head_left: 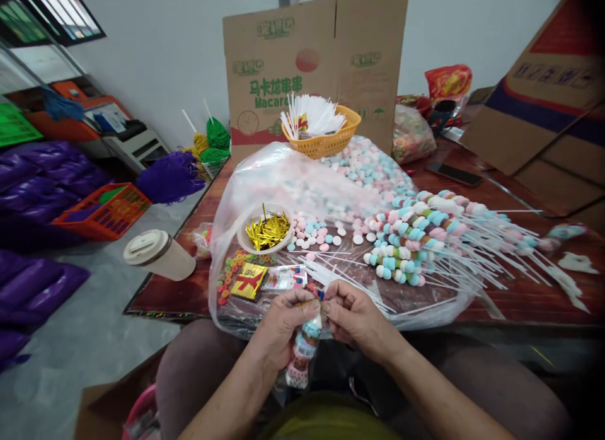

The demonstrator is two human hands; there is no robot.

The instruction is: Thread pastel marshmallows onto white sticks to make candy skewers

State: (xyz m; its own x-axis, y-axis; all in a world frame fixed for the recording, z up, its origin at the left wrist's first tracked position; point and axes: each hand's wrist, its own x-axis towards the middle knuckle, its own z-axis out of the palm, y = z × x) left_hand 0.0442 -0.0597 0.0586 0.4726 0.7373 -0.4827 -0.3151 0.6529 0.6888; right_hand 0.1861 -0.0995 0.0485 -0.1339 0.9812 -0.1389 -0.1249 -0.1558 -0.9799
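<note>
A clear wrapped candy skewer (303, 352) with pastel and brown pieces hangs below my fingers, tilted over my lap. My left hand (288, 320) pinches the gathered neck of its wrapper. Close against it, my right hand (352, 314) pinches the same neck from the other side; what lies between those fingertips is too small to make out. Just beyond my hands are a yellow twist-tie packet (249, 281), printed clear wrappers (286, 277) and white sticks (326, 270). Gold twist ties (267, 231) fill a round white bowl (242, 238).
Pink, white and blue candies (326, 232) lie on a plastic bag (255, 169). Candy skewers (420, 232) are piled at right. A yellow basket (350, 128) holds white sticks before a cardboard box (307, 49). A lidded cup (158, 254) stands left, a phone (454, 173) lies right.
</note>
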